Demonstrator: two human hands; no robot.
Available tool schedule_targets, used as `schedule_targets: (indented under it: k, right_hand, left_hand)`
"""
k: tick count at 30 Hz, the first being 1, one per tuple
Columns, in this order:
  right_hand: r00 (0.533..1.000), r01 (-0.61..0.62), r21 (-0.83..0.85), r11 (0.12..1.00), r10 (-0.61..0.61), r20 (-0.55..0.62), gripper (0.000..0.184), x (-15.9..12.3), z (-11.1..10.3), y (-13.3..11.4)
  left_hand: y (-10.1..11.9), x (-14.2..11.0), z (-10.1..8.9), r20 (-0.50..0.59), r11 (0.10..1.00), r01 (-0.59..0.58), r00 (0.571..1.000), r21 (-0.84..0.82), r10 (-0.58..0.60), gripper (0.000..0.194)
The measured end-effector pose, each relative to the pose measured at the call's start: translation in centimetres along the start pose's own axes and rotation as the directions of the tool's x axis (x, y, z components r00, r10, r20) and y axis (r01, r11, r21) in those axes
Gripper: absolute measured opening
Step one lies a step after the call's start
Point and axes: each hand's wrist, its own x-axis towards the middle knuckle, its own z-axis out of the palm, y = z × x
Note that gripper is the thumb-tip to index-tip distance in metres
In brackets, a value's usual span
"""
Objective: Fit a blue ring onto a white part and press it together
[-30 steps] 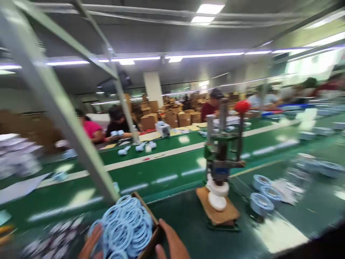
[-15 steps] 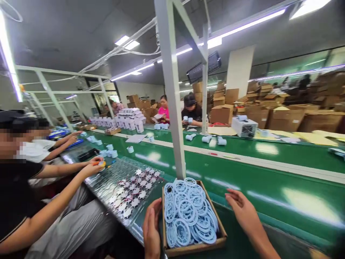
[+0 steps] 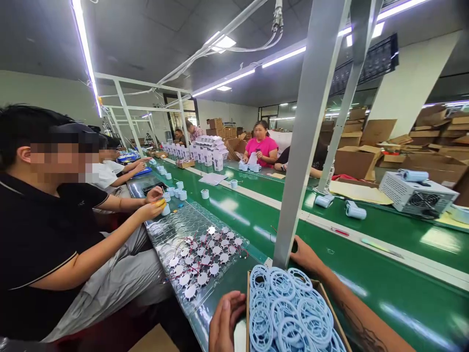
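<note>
A cardboard box point(image 3: 249, 313) full of light blue plastic rings point(image 3: 287, 313) sits on the green table at the bottom of the view. My left hand point(image 3: 224, 321) lies against the box's left side, fingers together and curled toward it. My right hand point(image 3: 305, 256) reaches past the box's far right corner to the foot of a grey metal post point(image 3: 304, 132). Its fingers are hidden behind the post.
A clear plastic tray point(image 3: 183, 230) with several small round white parts and red wires lies left of the box. A person in black point(image 3: 51, 230) sits close on the left, hands at the tray. Green conveyor belts point(image 3: 252, 215) run ahead; a white device point(image 3: 415, 194) and cartons stand at right.
My head has turned further left. The box now sits lower and to the right in view. My right hand has moved from beside the box forward to the post's base.
</note>
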Motion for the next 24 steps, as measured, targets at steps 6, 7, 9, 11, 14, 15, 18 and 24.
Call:
schedule_targets:
  k: [6,7,9,11,14,15,18,24]
  right_hand:
    - [0.999,-0.021,-0.061,0.998,0.022,0.022,0.049,0.7,0.6,-0.5]
    - [0.999,-0.035,-0.066,0.997,0.035,-0.014,0.052,0.4,0.3,-0.6]
    - [0.992,-0.079,-0.072,0.994,0.071,-0.106,0.059,-0.6,-0.8,-0.9]
    - [0.974,-0.126,-0.061,0.99,0.112,-0.197,0.064,-2.4,-2.5,-1.4]
    - [0.94,-0.169,-0.018,0.985,0.156,-0.305,0.069,-6.6,-5.9,-2.3]
    - [0.927,-0.177,-0.002,0.984,0.167,-0.337,0.069,-8.4,-7.0,-2.7]
    - [0.885,-0.189,0.048,0.981,0.191,-0.425,0.07,-15.0,-9.9,-3.7]
    - [0.82,-0.244,0.156,0.957,0.29,-0.493,0.069,-31.5,-10.8,-5.5]
  left_hand:
    - [0.0,0.1,0.2,-0.027,0.999,0.045,0.999,0.015,-0.044,0.062]
    - [0.0,0.2,0.0,-0.015,0.999,0.044,0.999,0.026,-0.043,0.062]
    - [0.2,0.0,-0.3,0.027,0.997,0.01,1.0,0.075,-0.012,0.06]
    - [0.5,-0.4,-0.7,0.089,0.981,-0.105,0.992,0.162,0.092,0.056]
    - [1.3,-1.6,-0.9,0.297,0.885,-0.351,0.918,0.305,0.262,0.056]
    - [1.5,-1.9,-0.9,0.382,0.845,-0.415,0.881,0.337,0.28,0.057]
    - [2.1,-2.4,-0.5,0.531,0.761,-0.51,0.806,0.402,0.26,0.058]
    - [2.2,-1.3,-0.7,0.459,0.81,-0.458,0.846,0.366,0.271,0.063]
